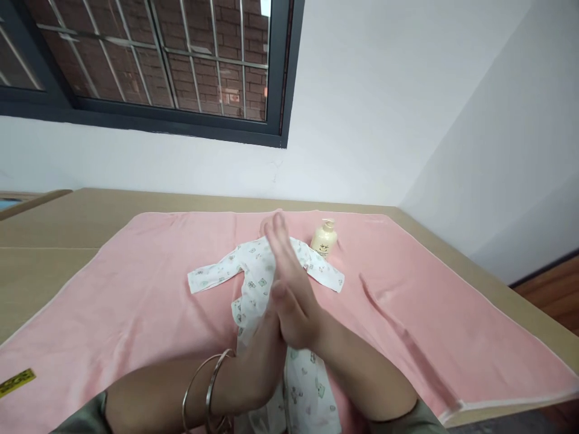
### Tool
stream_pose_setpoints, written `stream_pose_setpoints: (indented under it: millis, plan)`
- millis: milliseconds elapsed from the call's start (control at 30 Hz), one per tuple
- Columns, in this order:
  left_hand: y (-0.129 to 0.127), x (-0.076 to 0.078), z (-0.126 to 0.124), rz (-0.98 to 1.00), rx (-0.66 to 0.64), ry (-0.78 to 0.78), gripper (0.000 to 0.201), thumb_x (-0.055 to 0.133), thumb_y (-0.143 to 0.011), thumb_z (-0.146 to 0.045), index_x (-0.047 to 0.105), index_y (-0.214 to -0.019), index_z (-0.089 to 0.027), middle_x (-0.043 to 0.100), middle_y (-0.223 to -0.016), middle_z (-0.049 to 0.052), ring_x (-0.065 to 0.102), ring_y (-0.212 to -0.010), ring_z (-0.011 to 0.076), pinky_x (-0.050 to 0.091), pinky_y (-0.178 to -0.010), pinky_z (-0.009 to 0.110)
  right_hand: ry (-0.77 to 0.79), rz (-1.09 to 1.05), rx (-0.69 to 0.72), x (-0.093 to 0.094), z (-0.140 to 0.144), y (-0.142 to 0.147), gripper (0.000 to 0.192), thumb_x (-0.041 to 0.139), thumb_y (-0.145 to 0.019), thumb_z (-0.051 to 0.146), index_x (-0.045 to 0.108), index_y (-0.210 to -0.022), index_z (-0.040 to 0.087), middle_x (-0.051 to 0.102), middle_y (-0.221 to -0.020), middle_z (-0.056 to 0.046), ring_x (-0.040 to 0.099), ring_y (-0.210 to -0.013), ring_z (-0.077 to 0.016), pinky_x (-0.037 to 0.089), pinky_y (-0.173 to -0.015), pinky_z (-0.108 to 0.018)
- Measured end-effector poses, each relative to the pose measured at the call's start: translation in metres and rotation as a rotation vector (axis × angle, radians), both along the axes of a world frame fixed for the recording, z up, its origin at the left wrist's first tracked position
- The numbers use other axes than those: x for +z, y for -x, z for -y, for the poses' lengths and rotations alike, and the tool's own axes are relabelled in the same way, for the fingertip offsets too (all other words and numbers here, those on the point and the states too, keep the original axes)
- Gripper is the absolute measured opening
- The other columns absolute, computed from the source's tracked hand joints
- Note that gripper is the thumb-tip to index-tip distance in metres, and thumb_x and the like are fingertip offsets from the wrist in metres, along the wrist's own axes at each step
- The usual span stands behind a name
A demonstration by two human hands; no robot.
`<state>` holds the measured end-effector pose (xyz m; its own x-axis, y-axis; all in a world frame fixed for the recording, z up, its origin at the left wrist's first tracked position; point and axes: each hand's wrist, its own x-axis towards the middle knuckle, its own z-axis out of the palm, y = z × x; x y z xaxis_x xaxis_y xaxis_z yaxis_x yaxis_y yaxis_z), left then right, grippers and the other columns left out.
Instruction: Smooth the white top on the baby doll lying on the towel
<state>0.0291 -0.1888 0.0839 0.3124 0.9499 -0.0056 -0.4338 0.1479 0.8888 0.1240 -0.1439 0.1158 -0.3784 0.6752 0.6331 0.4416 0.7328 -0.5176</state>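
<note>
My left hand (260, 349) and my right hand (289, 283) are pressed palm to palm above the middle of the bed, fingers straight and pointing away from me. Neither holds anything. Two metal bangles (203, 386) circle my left wrist. Under the hands lies a white baby garment (253, 274) with small green prints, its sleeves spread left and right on a pink towel (136, 301). A cream pump bottle (324, 238) stands just beyond the garment's right sleeve.
The pink towel covers a tan surface (45, 241) set against white walls. A dark-framed window (158, 66) with bars is above left. A yellow label (17, 381) lies at the towel's near left. Wooden floor (552, 289) shows at right.
</note>
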Motion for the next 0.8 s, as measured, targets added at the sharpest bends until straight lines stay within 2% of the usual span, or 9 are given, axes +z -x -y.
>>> stream_pose_setpoints:
  millis: [67,133,167,233,300,400,500,667,800]
  plan:
    - [-0.004,0.0,-0.017,0.048,0.056,-0.026,0.046,0.039,-0.102,-0.047,0.049,-0.145,-0.032,0.058,-0.148,0.002,0.026,-0.156,0.0223,0.027,-0.13,0.045,-0.056,-0.034,-0.11,-0.002,-0.024,-0.007,0.069,0.021,-0.104,0.064,0.014,-0.164,0.032,0.012,-0.172,0.0,0.008,-0.159,-0.0268,0.019,-0.127,-0.059]
    - [-0.006,-0.003,-0.052,0.153,0.265,-0.129,0.044,0.036,-0.102,-0.041,0.051,-0.141,-0.028,0.056,-0.15,0.005,0.032,-0.154,0.0207,0.028,-0.129,0.042,-0.051,-0.124,-0.215,-0.009,-0.05,-0.013,0.064,0.027,-0.104,0.059,0.029,-0.16,0.028,0.024,-0.17,-0.004,0.019,-0.157,-0.0261,0.027,-0.125,-0.054]
    - [-0.005,-0.006,-0.074,0.167,0.371,-0.165,0.041,0.038,-0.101,-0.038,0.054,-0.136,-0.026,0.057,-0.149,0.007,0.039,-0.15,0.0211,0.032,-0.127,0.041,-0.015,-0.197,-0.232,-0.015,-0.062,-0.015,0.061,0.029,-0.104,0.055,0.036,-0.157,0.025,0.036,-0.165,-0.008,0.031,-0.153,-0.0254,0.034,-0.122,-0.051]
    - [-0.001,-0.019,-0.118,0.055,0.547,-0.172,0.032,0.044,-0.098,-0.033,0.061,-0.123,-0.021,0.058,-0.146,0.011,0.048,-0.144,0.0233,0.036,-0.124,0.041,0.062,-0.329,-0.262,-0.029,-0.08,-0.019,0.055,0.027,-0.106,0.045,0.046,-0.149,0.019,0.058,-0.147,-0.014,0.056,-0.136,-0.0239,0.048,-0.112,-0.045]
    - [0.004,-0.037,-0.152,-0.148,0.624,-0.203,0.027,0.047,-0.096,-0.029,0.065,-0.113,-0.017,0.062,-0.141,0.015,0.051,-0.141,0.0254,0.035,-0.123,0.042,0.092,-0.3,-0.268,-0.045,-0.09,-0.021,0.048,0.033,-0.103,0.037,0.056,-0.14,0.018,0.068,-0.134,-0.013,0.065,-0.124,-0.0234,0.053,-0.106,-0.042]
    - [0.008,-0.064,-0.174,-0.275,0.679,-0.276,0.027,0.046,-0.096,-0.027,0.066,-0.11,-0.017,0.061,-0.144,0.015,0.05,-0.142,0.0256,0.033,-0.124,0.044,0.094,-0.051,-0.264,-0.067,-0.097,-0.02,0.044,0.041,-0.095,0.024,0.066,-0.13,0.018,0.07,-0.132,-0.012,0.064,-0.126,-0.0236,0.049,-0.111,-0.041]
    - [0.007,-0.081,-0.174,-0.28,0.719,-0.313,0.027,0.045,-0.096,-0.029,0.067,-0.108,-0.018,0.06,-0.145,0.013,0.049,-0.142,0.0248,0.034,-0.123,0.043,0.091,0.208,-0.215,-0.082,-0.105,-0.017,0.047,0.04,-0.092,0.016,0.067,-0.131,0.017,0.063,-0.142,-0.011,0.056,-0.136,-0.022,0.041,-0.119,-0.041]
    - [0.009,-0.091,-0.17,-0.284,0.698,-0.307,0.026,0.048,-0.095,-0.033,0.068,-0.107,-0.02,0.061,-0.144,0.012,0.051,-0.141,0.0258,0.036,-0.122,0.043,0.069,0.482,-0.065,-0.092,-0.123,-0.025,0.044,0.043,-0.098,0.018,0.064,-0.137,0.019,0.053,-0.153,-0.011,0.04,-0.149,-0.0233,0.028,-0.126,-0.05]
    - [0.01,-0.094,-0.17,-0.329,0.686,-0.327,0.028,0.047,-0.097,-0.035,0.068,-0.109,-0.021,0.065,-0.138,0.011,0.052,-0.14,0.0264,0.035,-0.122,0.044,0.178,0.557,-0.161,-0.093,-0.124,-0.033,0.05,0.043,-0.104,0.037,0.051,-0.149,0.018,0.039,-0.162,-0.012,0.026,-0.155,-0.0277,0.022,-0.126,-0.054]
